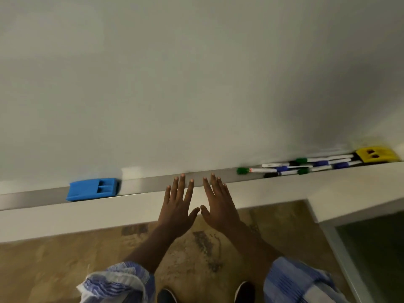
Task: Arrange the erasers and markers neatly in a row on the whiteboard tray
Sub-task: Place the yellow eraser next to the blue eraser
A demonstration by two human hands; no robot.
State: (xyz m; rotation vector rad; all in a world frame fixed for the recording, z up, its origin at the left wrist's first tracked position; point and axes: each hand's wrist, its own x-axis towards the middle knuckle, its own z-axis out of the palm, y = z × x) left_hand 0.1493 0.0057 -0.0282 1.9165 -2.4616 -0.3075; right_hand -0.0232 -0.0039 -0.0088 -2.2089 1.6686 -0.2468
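A metal whiteboard tray (148,186) runs across the view under the whiteboard (196,84). A blue eraser (93,189) lies on it at the left. At the right, several markers (301,166) with green, blue and black caps lie in a loose, overlapping pile. A yellow eraser (377,154) sits beyond them at the far right. My left hand (178,204) and my right hand (218,204) are held flat side by side, fingers spread, fingertips near the tray's middle. Both hold nothing.
A white ledge (262,197) runs below the tray. A worn tan floor (65,259) lies beneath it. A glass panel with a metal frame (371,248) stands at the lower right. Dark shoes (244,291) show at the bottom edge.
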